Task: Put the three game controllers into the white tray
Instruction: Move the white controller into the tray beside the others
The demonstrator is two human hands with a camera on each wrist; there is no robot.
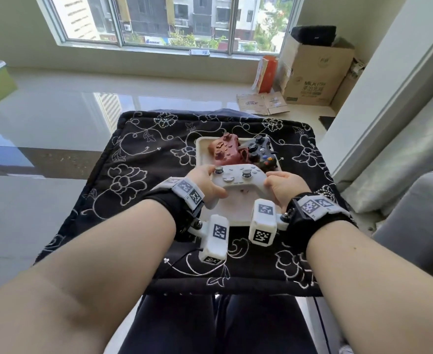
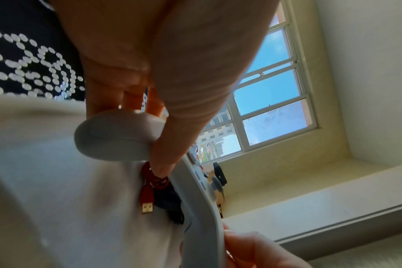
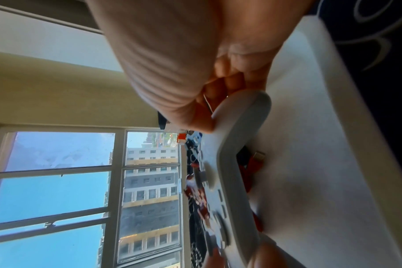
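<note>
White controller (image 1: 238, 181): gripped at both ends, left hand (image 1: 205, 185) curled round its 9 o'clock grip, right hand (image 1: 284, 186) round its 3 o'clock grip, held just above the near half of the white tray (image 1: 201, 149). Red controller (image 1: 224, 149): in tray, 11 o'clock. Black controller (image 1: 261, 152): in tray, 1 o'clock, touching the red. Red USB cable (image 2: 147, 195): on tray floor beneath the white controller. Tray rests on a worktop under black floral cloth (image 1: 144, 159).

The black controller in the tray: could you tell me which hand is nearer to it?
Right. The right hand grips the white controller's right end, just in front of the black controller. The left hand grips its other end, below the red controller.
</note>
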